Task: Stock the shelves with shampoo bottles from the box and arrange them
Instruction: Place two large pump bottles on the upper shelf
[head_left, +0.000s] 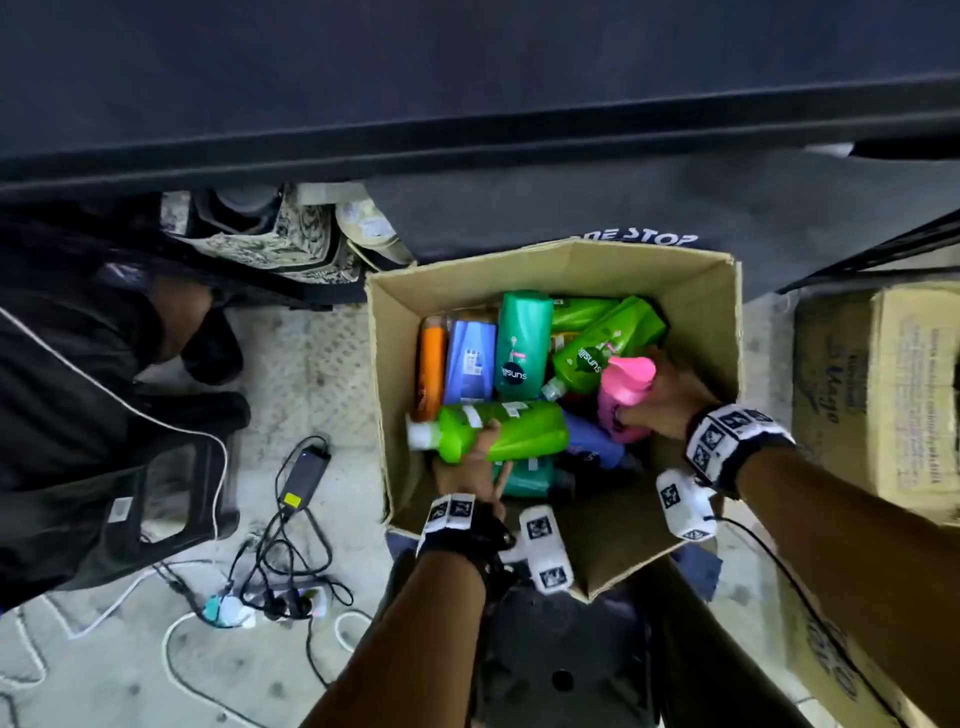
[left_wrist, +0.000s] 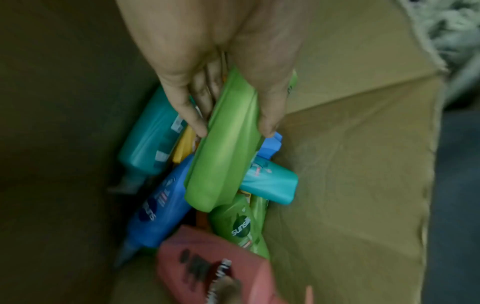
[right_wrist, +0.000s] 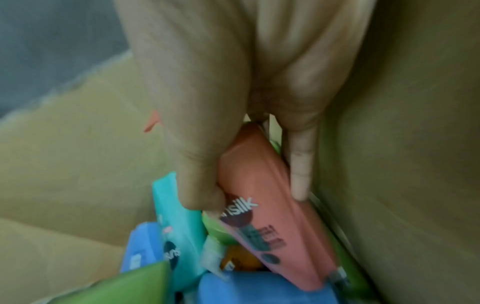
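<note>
An open cardboard box (head_left: 696, 291) on the floor holds several shampoo bottles lying jumbled: green, teal (head_left: 522, 343), blue (head_left: 470, 361), orange (head_left: 431, 366). My left hand (head_left: 475, 467) grips a light green bottle (head_left: 506, 431) lying crosswise near the box's front; in the left wrist view thumb and fingers (left_wrist: 192, 115) wrap this green bottle (left_wrist: 226, 148). My right hand (head_left: 662, 397) grips a pink bottle (head_left: 623, 392) at the box's right side. In the right wrist view my thumb and a finger (right_wrist: 301, 170) clasp the pink bottle (right_wrist: 272, 205), beside the box wall (right_wrist: 402, 164).
A dark shelf edge (head_left: 467, 150) runs across above the box. Another cardboard carton (head_left: 878, 395) stands at the right. On the floor at the left lie a power adapter (head_left: 306, 470), a tangle of cables with a power strip (head_left: 280, 603), and a black plastic stool (head_left: 156, 499).
</note>
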